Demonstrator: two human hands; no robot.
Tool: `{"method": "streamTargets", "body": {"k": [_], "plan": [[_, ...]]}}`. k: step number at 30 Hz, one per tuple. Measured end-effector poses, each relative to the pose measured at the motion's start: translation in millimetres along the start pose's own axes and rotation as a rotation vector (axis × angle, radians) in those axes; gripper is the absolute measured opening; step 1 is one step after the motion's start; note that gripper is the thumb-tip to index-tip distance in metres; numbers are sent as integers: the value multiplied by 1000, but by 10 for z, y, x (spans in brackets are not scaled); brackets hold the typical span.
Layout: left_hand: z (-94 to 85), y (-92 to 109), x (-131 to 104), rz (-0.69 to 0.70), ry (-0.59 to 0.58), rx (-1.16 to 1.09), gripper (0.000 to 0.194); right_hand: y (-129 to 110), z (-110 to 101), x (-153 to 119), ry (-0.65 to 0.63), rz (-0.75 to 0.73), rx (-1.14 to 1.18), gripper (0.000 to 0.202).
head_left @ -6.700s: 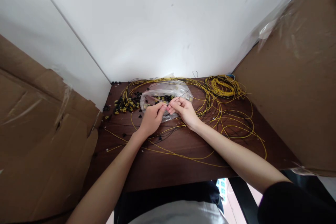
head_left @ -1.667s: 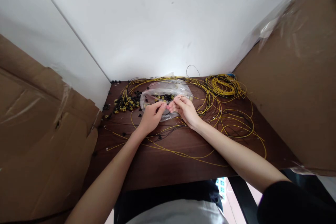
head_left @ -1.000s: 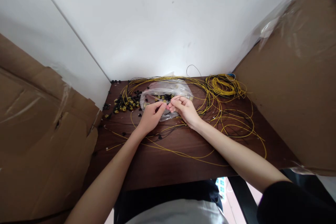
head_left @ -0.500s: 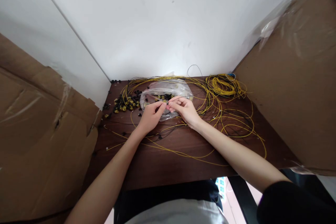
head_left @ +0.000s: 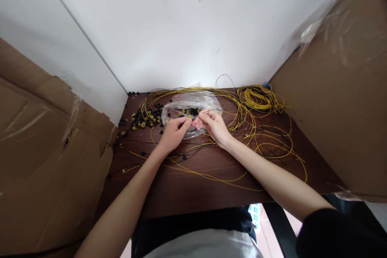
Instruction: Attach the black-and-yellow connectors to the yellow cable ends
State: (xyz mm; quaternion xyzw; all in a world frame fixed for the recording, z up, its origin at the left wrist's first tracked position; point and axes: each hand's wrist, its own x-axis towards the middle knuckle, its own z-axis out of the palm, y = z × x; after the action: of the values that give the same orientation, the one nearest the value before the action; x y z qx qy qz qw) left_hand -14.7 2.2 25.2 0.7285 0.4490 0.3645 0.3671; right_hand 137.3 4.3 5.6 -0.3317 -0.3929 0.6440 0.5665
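Observation:
My left hand (head_left: 175, 132) is closed in a pinch, thumb against forefinger, on something dark and too small to make out. Close to its right, my right hand (head_left: 214, 127) also pinches, with a thin black wire at its thumb and forefinger. The fingertips of both hands nearly meet above a clear plastic bag (head_left: 193, 105) that holds small black and yellow parts. Left of the bag lies a pile of yellow and black connectors (head_left: 148, 119). Loose yellow wires (head_left: 208, 176) run across the brown table under my forearms.
A coil of yellow wire (head_left: 258, 98) lies at the back right of the table (head_left: 181, 197). Cardboard sheets stand on the left (head_left: 51, 161) and right (head_left: 338, 88). A white wall (head_left: 187, 28) rises behind the table.
My right thumb and fingers have shifted slightly up and away from my left fingertips. My left hand has stayed almost in place.

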Motion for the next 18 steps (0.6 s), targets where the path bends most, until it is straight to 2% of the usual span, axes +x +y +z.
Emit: {"method": "streamTargets", "body": {"k": [11, 18], "plan": [[2, 7, -3, -12, 0, -23, 33, 33, -23, 9, -14, -28, -109, 26], [1, 7, -1, -18, -3, -38, 33, 32, -18, 1, -1, -25, -75, 25]]}}
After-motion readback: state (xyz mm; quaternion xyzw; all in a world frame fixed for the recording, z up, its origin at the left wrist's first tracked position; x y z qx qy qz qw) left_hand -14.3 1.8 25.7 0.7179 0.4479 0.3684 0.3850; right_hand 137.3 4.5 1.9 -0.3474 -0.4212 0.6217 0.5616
